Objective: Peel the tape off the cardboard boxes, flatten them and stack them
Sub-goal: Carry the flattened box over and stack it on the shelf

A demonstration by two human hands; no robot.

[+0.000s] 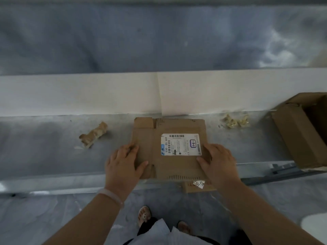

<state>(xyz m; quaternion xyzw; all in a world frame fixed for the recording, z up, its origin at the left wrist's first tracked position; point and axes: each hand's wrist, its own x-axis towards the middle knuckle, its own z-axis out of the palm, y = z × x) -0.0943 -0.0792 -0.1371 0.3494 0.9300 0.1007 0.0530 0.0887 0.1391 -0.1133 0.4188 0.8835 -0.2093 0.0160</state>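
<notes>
A flattened brown cardboard box (178, 165) with a white shipping label (180, 144) lies on the grey bench (44, 147) in front of me. My left hand (123, 161) grips its left edge, thumb on top. On the box's right edge rests my right hand (218, 161), thumb lying on the cardboard below the label. Another flat piece of cardboard (198, 186) with a small white tag pokes out from under the box's near edge. At the far right stands an unflattened open box (304, 131).
A crumpled wad of brown tape (93, 134) lies left of the box. A paler tape wad (235, 120) lies to the right, near the white wall base (79, 94). A dark metal rail (279, 172) runs along the bench's right front edge. My feet show below.
</notes>
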